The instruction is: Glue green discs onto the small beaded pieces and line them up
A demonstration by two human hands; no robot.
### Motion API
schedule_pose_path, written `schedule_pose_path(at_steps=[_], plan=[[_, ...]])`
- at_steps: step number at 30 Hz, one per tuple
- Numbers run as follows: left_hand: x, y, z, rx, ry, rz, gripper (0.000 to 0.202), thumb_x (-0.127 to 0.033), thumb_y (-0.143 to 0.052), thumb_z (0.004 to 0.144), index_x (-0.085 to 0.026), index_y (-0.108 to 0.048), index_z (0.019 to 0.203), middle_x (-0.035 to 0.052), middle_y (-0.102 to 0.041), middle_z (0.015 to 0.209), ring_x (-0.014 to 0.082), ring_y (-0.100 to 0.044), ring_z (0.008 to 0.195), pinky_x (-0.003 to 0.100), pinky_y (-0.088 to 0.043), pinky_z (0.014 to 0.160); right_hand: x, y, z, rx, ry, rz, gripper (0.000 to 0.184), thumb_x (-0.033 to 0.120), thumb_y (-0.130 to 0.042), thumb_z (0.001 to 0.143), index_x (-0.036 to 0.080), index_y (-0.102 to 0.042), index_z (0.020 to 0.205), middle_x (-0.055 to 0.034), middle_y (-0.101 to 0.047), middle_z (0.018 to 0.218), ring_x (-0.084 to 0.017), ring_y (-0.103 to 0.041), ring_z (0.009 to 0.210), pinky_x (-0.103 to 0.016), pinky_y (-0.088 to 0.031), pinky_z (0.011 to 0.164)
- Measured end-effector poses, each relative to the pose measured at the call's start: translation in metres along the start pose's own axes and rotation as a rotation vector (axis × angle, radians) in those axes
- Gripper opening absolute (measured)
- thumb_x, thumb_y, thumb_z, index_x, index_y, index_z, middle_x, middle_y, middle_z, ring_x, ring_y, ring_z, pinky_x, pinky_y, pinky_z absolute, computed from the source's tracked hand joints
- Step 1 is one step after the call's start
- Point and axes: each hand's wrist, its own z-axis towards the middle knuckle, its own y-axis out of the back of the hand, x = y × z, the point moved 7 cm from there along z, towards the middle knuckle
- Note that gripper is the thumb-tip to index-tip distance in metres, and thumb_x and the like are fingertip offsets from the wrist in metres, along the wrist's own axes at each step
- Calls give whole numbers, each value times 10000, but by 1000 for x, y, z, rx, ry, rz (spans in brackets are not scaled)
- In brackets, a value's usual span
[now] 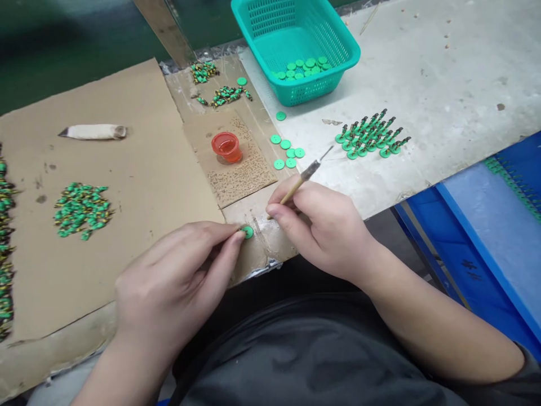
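Note:
My left hand (177, 276) is closed in a pinch at the table's front edge, with a small round green base (248, 232) at its fingertips. Something dark shows beside the base, mostly hidden by the fingers. Held like a pen in my right hand (327, 228) is a thin wooden-handled needle tool (298, 187), its fine metal tip pointing up and away. The tip is apart from the base. Several loose green discs (291, 153) lie just beyond my right hand. A small red cup (226, 146) with liquid in it stands on a speckled cardboard piece (243, 177).
A teal basket (296, 93) containing green discs stands at the back. Small figures standing on green bases (372, 135) are grouped at right. Piles of small green-and-yellow pieces (82, 210) and a wrapped pointed stick (93, 132) lie on cardboard (139, 186). Blue crates (469, 254) are at lower right.

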Motion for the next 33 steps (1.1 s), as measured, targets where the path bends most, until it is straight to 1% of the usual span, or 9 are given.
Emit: schedule_pose_path(at_steps=[3, 7, 9, 13, 16, 19, 23, 26, 33], plan=[[-3, 0, -1, 22, -69, 13, 171, -137, -786, 1128, -294, -757, 1190, -32, -885, 1081, 148, -862, 979, 260, -653, 1012, 5, 0, 3, 91, 0, -52, 234, 336, -538, 1296, 247, -700, 1154, -45, -825, 1061, -215, -812, 968, -356, -654, 896], [0, -1, -3, 31, -149, 31, 134, -176, -825, 1119, -284, -768, 1175, -8, -889, 1122, 164, -856, 985, 272, -646, 998, 10, 0, 7, 212, 12, -118, 275, 369, -497, 1308, 236, -710, 1195, -43, -809, 1061, -227, -803, 956, -363, -630, 893], [4, -2, -2, 29, -149, 0, 98, -194, -828, 1124, -277, -776, 1133, -23, -883, 1080, 140, -845, 967, 243, -636, 968, 12, 0, 7, 201, 22, -105, 242, 379, -532, 1302, 230, -714, 1245, -34, -808, 1074, -224, -809, 959, -355, -633, 910], [11, -6, 3, -1, -101, -81, 62, -227, -804, 1139, -257, -810, 1084, -26, -881, 1038, 124, -843, 950, 237, -632, 927, 14, -8, 4, 141, -58, -84, 258, 415, -520, 1321, 245, -715, 1321, -6, -785, 1089, -194, -836, 1034, -317, -655, 1023], [13, -8, 4, -20, -88, -100, 96, -259, -793, 1147, -245, -825, 1057, -21, -883, 1008, 126, -834, 918, 252, -618, 879, 17, -16, 1, 127, -79, -87, 279, 439, -517, 1323, 260, -730, 1301, -2, -754, 1078, -192, -841, 1098, -297, -661, 1048], [17, -10, 3, -22, -77, -107, 97, -269, -790, 1147, -247, -838, 1066, -16, -887, 1014, 141, -834, 915, 280, -614, 869, 15, -22, 0, 129, -104, -55, 237, 429, -557, 1311, 287, -738, 1254, 7, -750, 1072, -194, -844, 1148, -299, -671, 1080], [18, -10, 1, -31, -115, -138, 54, -226, -812, 1110, -247, -858, 1090, 5, -888, 1018, 162, -835, 917, 289, -609, 863, 11, -24, 1, 121, -126, 19, 160, 453, -690, 1253, 340, -723, 1145, 14, -795, 1071, -199, -842, 1172, -294, -681, 1108], [19, -11, 0, -22, -113, -154, 67, -205, -805, 1106, -236, -856, 1075, 22, -882, 1001, 163, -829, 917, 289, -611, 879, 10, -24, 2, 115, -148, 43, 191, 489, -745, 1219, 349, -712, 1093, 1, -805, 1058, -216, -842, 1177, -299, -691, 1105], [20, -10, -1, -1, -124, -139, 85, -194, -785, 1110, -219, -829, 1042, 44, -866, 977, 166, -809, 912, 288, -590, 861, 12, -27, 3, 176, -227, 32, 213, 530, -765, 1208, 320, -745, 1181, -33, -809, 1123, -255, -849, 1244, -353, -711, 1117]])
